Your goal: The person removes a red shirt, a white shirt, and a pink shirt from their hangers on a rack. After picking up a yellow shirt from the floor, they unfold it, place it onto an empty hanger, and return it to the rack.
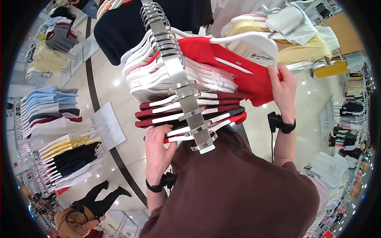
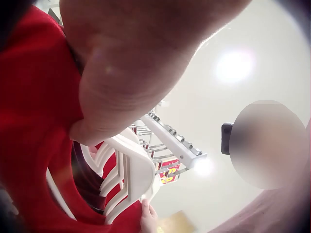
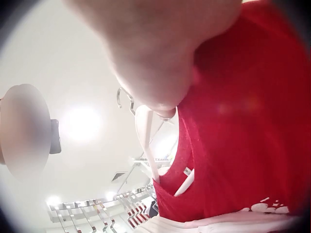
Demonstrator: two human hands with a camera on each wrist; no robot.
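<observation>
While the right hand (image 1: pixel 284 88) pinches the red top (image 1: pixel 258 88), the left hand (image 1: pixel 156 150) grips the front red garment (image 2: pixel 39 92), presumably steadying both.

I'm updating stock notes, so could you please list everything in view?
Raised red top: one, red, right of rail
Rail: one, silver, centre
Hangers: many, white, mostly on rail
Hung garments: many, maroon and pale, on rail
Front red garment: one, red, rail's near end
Navy garment: one, navy, far end
Background clothes: many, mixed, both sides
Bystanders: two, mixed, left side
Shirt: one, brown, lower centre
Wrist straps: two, black, both wrists
Left grip: one, bare, holding front red garment
Right grip: one, bare, holding raised red top
</observation>
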